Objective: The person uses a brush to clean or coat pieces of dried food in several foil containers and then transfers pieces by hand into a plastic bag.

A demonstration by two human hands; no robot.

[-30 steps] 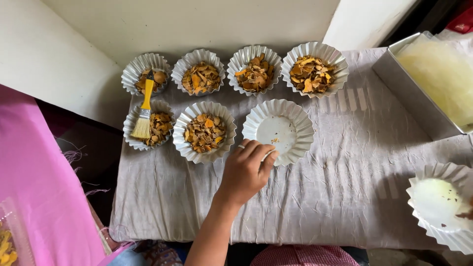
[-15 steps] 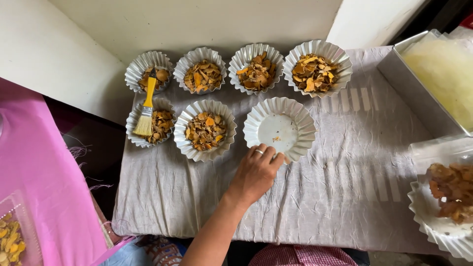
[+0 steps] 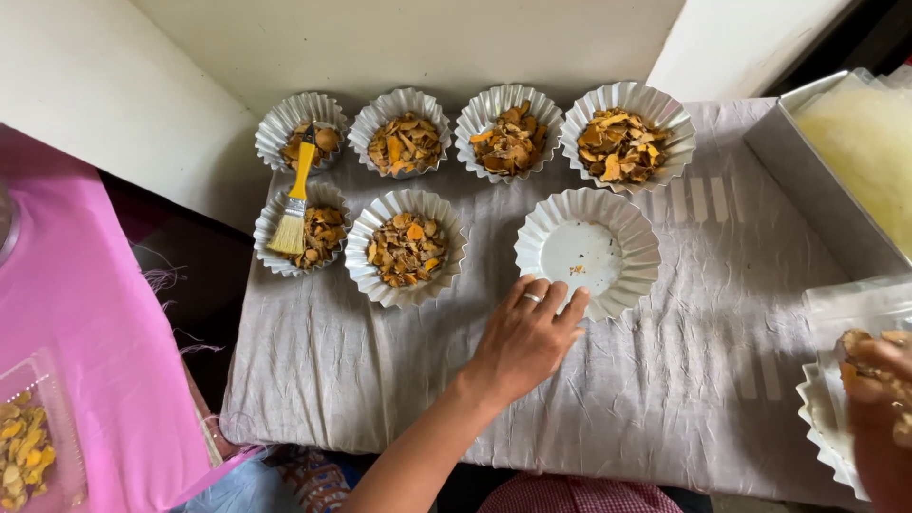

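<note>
A worktop covered by a creased grey cloth (image 3: 665,380) fills the middle of the frame, set against a pale wall (image 3: 427,38) along the top. At the far left lies a pink cloth (image 3: 85,313), with a clear plastic box of orange chips (image 3: 28,446) at the lower left corner.

On the grey cloth stand fluted silver foil cups. The upper row, left to right, holds four cups filled with dried orange-brown chips (image 3: 408,142). In the row below, the leftmost filled cup (image 3: 313,233) carries a yellow-handled pastry brush (image 3: 294,204) resting across it and the cup above. Beside it sits another filled cup (image 3: 407,249).

Right of that stands a nearly empty fluted foil cup (image 3: 589,252), a few crumbs inside. The left hand (image 3: 527,337), a ring on one finger, lies flat with fingers spread loosely, fingertips touching that cup's lower rim; its grip is apart, clamped on nothing.

At the upper right sits a metal tray (image 3: 807,180) with pale contents. At the lower right edge, the right hand (image 3: 879,408) rests in a foil cup (image 3: 822,427) among chips; whether its grip is closed I cannot tell.
</note>
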